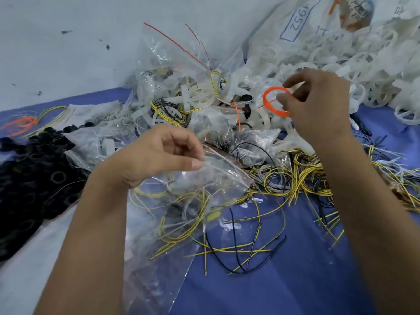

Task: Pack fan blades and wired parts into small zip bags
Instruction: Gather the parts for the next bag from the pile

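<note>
left hand (pixel 156 153): pinches zip bag (pixel 193 189) mouth | right hand (pixel 318 98): pinches orange wire coil (pixel 273 101) | coil looks light, springy; hold across loops

**Bag open, orange coil lifted**

The clear zip bag (pixel 181 201), pinched at its mouth, hangs with yellow wires (pixel 179 223) inside. Up and right of the bag, an orange wire coil (pixel 270 98) is held above white fan blades (pixel 341 53).

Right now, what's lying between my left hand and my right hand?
In the head view, packed zip bags lie between left hand and right hand.
</note>
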`<control>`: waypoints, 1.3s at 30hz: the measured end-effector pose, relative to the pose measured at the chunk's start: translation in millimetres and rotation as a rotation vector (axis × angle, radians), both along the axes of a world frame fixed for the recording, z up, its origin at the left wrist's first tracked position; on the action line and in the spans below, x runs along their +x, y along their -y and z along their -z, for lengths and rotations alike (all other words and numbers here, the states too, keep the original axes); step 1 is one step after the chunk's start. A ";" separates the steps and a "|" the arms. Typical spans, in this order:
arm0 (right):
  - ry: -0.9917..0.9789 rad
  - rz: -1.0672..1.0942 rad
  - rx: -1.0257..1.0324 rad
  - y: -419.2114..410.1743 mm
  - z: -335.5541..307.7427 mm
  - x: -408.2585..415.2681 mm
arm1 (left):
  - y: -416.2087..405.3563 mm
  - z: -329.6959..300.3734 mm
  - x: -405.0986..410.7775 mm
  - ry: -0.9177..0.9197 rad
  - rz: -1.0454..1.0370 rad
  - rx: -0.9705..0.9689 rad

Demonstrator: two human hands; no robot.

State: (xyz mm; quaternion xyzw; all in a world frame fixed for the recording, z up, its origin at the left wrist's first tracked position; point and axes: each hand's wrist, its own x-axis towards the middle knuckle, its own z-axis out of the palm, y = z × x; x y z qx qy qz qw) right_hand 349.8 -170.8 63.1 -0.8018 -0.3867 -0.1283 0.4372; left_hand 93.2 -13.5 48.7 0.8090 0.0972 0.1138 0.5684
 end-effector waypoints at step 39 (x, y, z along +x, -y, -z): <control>-0.746 -0.958 -0.162 -44.9 51.3 -93.6 | -17.5 -5.0 -34.7 -0.135 0.077 -0.004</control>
